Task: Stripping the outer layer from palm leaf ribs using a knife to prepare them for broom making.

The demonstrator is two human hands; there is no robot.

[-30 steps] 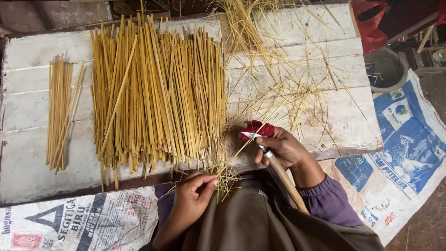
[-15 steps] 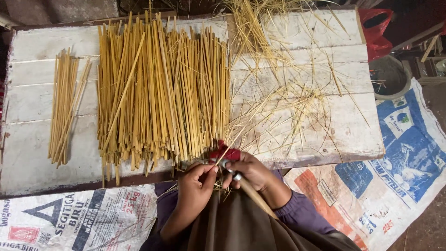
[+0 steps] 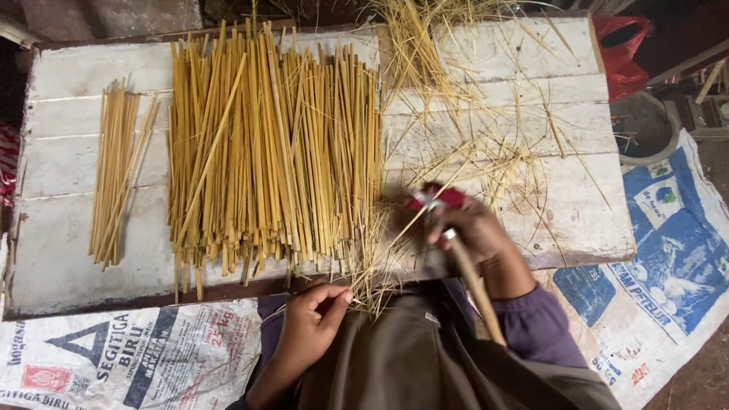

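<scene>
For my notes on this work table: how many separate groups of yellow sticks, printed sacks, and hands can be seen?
Groups of cut yellow sticks: 2, a small pile and a large pile
Printed sacks: 2, left, right
Hands: 2, left hand, right hand
Total: 6

The right hand [image 3: 474, 231], gripping a red-handled tool [image 3: 437, 201], is swinging back out to the right after meeting the left hand [image 3: 311, 323] half a second ago. The left hand is dropping nearer, pinching a thin yellow strip [image 3: 387, 250].
</scene>
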